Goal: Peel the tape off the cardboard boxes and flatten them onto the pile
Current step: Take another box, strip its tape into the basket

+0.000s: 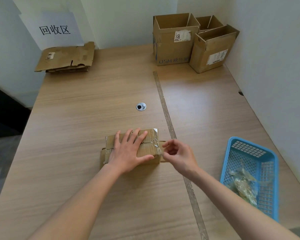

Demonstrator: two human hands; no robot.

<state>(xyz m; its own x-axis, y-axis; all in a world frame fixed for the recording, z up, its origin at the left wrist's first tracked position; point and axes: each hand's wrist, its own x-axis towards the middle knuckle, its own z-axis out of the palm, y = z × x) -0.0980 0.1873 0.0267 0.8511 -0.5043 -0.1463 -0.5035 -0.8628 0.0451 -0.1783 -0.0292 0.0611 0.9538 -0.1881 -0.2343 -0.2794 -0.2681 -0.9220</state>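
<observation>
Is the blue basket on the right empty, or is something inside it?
Not empty. The blue basket holds crumpled clear tape, lying toward its near end.

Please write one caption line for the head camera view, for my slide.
Left hand presses a small taped cardboard box flat while right hand pinches its tape.

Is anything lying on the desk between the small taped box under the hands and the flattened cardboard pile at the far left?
Nothing visible: between the small taped cardboard box and the flattened cardboard pile lies bare wooden desk; the round metal cable grommet sits flush, off to the side.
</observation>
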